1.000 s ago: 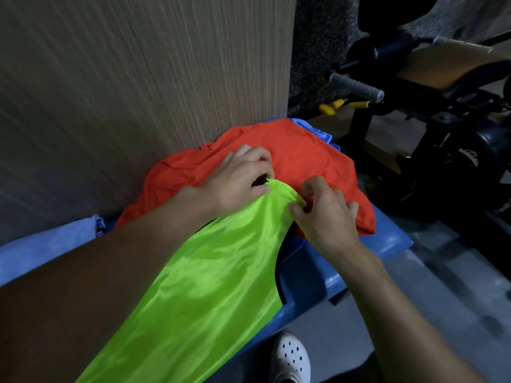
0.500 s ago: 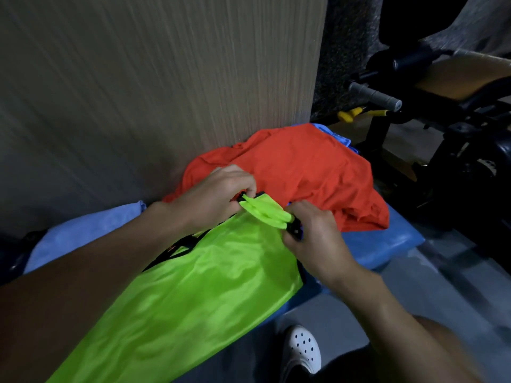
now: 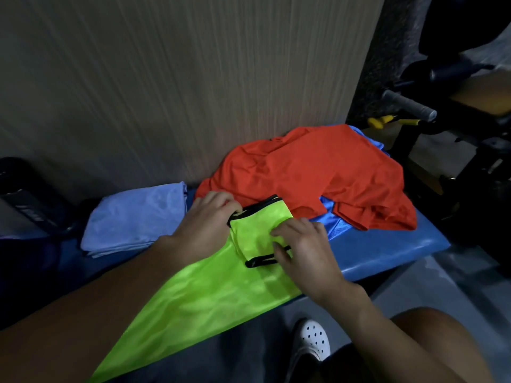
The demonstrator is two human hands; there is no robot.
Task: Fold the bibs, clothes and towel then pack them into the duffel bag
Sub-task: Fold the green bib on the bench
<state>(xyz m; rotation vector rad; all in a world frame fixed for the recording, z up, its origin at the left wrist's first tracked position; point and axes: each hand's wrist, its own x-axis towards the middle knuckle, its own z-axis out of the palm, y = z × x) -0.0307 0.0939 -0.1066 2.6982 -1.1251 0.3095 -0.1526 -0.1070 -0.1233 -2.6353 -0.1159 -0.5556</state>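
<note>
A neon-green bib (image 3: 210, 294) with black trim lies across the blue padded bench (image 3: 387, 250), its lower end hanging off the front edge. Its top end is folded back toward me. My left hand (image 3: 206, 225) grips the black-trimmed fold at its left corner. My right hand (image 3: 301, 247) holds the folded flap, fingers curled on the cloth and a black strap. Behind them lies a crumpled orange shirt (image 3: 312, 172) over a shiny blue garment (image 3: 331, 219). A folded light-blue towel (image 3: 135, 217) sits to the left. A dark bag (image 3: 25, 194) shows at the far left.
A ribbed wall panel (image 3: 179, 78) rises right behind the bench. Black gym equipment with a grey-grip handle (image 3: 409, 105) and yellow parts stands at the right. My white perforated shoe (image 3: 312, 341) is on the grey floor below the bench.
Both hands have drawn the bib's top end back toward me, folding it over onto the bib's body. The view has swung left, showing the folded towel and dark bag.
</note>
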